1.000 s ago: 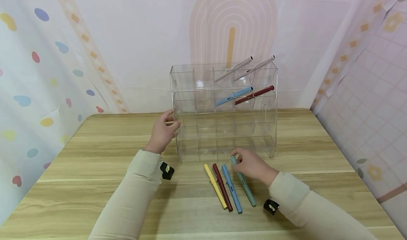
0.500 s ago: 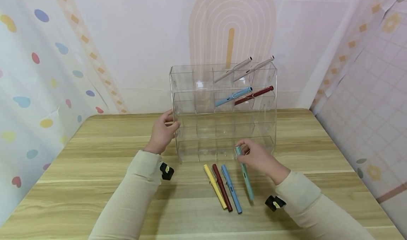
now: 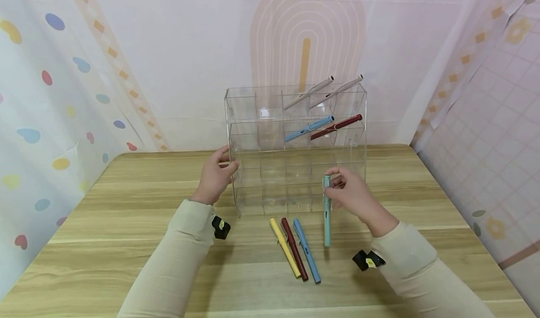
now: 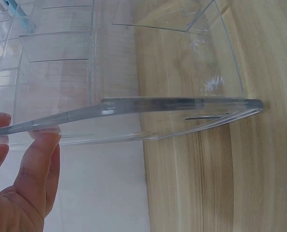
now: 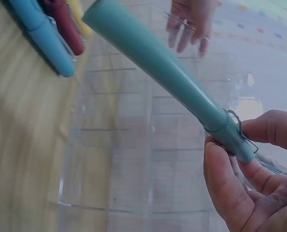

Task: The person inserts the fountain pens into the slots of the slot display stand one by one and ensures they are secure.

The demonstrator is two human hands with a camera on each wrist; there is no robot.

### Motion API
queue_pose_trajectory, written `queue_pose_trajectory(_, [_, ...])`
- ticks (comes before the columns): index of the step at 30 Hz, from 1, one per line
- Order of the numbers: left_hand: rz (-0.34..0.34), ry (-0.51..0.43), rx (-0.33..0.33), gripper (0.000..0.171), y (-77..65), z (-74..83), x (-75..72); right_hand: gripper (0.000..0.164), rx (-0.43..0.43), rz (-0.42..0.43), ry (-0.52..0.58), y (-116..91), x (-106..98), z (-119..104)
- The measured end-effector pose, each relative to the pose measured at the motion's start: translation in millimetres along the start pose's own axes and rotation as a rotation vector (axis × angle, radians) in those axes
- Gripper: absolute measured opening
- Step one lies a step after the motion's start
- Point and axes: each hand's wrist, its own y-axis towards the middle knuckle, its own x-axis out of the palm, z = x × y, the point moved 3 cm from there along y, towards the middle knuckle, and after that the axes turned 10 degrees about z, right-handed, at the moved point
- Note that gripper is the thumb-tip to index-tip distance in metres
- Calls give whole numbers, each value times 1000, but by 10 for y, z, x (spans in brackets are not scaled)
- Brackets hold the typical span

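My right hand pinches a teal capped pen near its clip end, in front of the rack's lower right. The pen hangs almost upright above the table. Thumb and fingers close around the cap of the same pen in the right wrist view. At the left side of a clear acrylic pen rack, my left hand grips the side panel; the left wrist view has the panel's edge between thumb and fingers. Yellow, dark red and blue pens lie side by side before the rack.
In the rack's top tier lean two pale pens. One tier lower are a blue pen and a dark red pen. Patterned curtains enclose the wooden table at the back and sides.
My right hand has lifted the teal pen off the table, moving it up and slightly right toward the rack, and the pen has turned more upright. My left hand stays on the rack.
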Motion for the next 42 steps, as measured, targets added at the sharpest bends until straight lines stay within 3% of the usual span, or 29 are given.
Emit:
queue_pose_trajectory(14, [4, -3, 7, 58, 7, -4, 2, 37, 26, 249, 237, 47, -204, -177])
queue_pose_trajectory(27, [1, -3, -2, 58, -4, 6, -1, 27, -14, 491, 553, 83, -279, -311])
queue_pose_trajectory(42, [-5, -9, 1, 58, -2, 0, -4, 31, -78, 634, 736, 211, -159, -277])
